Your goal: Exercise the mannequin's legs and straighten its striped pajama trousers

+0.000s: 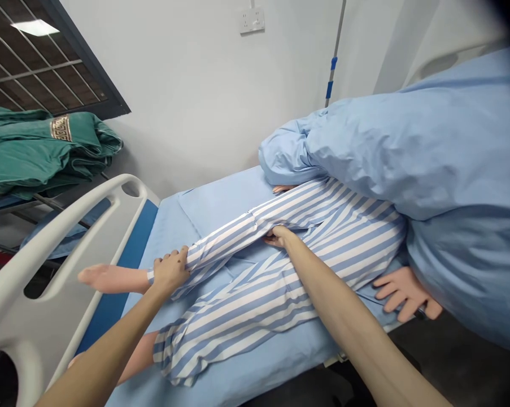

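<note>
A manikin in blue-and-white striped trousers (255,299) lies on a bed, its bare foot (114,278) pointing left. My left hand (170,271) is wrapped over the lower part of the far trouser leg (221,240), just above the ankle. Farther up that leg, around the knee, my right hand (277,236) grips the trouser leg from its inner side, some fingers hidden under it. The near leg rests on the sheet with its cuff bunched. Blue cloth (428,135) covers the upper body, and a manikin hand (407,293) sticks out from under it.
The bed's plastic footboard (68,243) rises at the left. Behind it, folded green cloth (38,147) lies on a rack. A wall socket (252,21) and a metal pole with blue parts (331,68) are at the back. Light blue sheet (221,198) covers the mattress.
</note>
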`<state>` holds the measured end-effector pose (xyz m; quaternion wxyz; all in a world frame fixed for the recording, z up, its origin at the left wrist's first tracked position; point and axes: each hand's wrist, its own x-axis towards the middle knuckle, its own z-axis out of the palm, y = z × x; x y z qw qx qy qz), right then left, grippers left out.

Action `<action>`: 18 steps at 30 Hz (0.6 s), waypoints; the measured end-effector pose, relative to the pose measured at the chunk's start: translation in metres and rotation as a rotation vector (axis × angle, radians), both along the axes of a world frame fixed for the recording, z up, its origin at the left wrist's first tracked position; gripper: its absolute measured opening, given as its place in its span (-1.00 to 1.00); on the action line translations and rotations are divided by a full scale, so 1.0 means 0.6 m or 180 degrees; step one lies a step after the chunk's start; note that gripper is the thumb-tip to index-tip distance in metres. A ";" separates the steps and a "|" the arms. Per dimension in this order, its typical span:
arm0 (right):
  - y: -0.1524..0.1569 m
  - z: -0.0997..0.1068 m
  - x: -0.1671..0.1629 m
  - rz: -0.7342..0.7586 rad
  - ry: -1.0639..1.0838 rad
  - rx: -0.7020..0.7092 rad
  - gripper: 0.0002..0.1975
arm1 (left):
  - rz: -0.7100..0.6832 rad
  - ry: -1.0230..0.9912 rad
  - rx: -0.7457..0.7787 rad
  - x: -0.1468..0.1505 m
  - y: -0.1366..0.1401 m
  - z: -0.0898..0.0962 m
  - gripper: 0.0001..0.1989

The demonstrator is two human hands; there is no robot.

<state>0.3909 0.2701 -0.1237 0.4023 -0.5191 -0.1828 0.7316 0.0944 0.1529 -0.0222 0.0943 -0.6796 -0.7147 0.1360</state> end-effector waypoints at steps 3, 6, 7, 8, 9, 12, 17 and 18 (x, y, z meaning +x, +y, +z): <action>-0.001 0.015 -0.004 -0.0128 0.0272 0.0294 -0.70 | 0.0145 -0.0196 0.0050 0.007 -0.004 -0.009 -0.61; -0.006 0.037 -0.006 -0.0238 0.0607 0.0732 -0.70 | 0.0362 -0.0598 0.0183 0.032 -0.005 -0.024 -0.63; -0.009 0.045 -0.005 -0.0263 0.0769 0.0936 -0.70 | 0.0438 -0.0744 0.0230 0.044 -0.005 -0.029 -0.63; -0.012 0.051 -0.005 -0.0276 0.0954 0.1156 -0.70 | 0.0508 -0.0875 0.0274 0.055 -0.005 -0.035 -0.64; -0.015 0.057 -0.004 -0.0286 0.1146 0.1376 -0.70 | 0.0569 -0.0979 0.0321 0.066 -0.005 -0.039 -0.64; -0.020 0.069 -0.001 -0.0305 0.1557 0.1854 -0.68 | 0.0650 -0.1132 0.0547 0.089 -0.002 -0.047 -0.65; -0.022 0.084 0.004 -0.0308 0.1767 0.2259 -0.67 | 0.0596 -0.1337 0.0999 0.110 0.011 -0.052 -0.65; -0.023 0.088 0.006 -0.0328 0.1796 0.2319 -0.67 | 0.0584 -0.1433 0.1035 0.116 0.014 -0.055 -0.64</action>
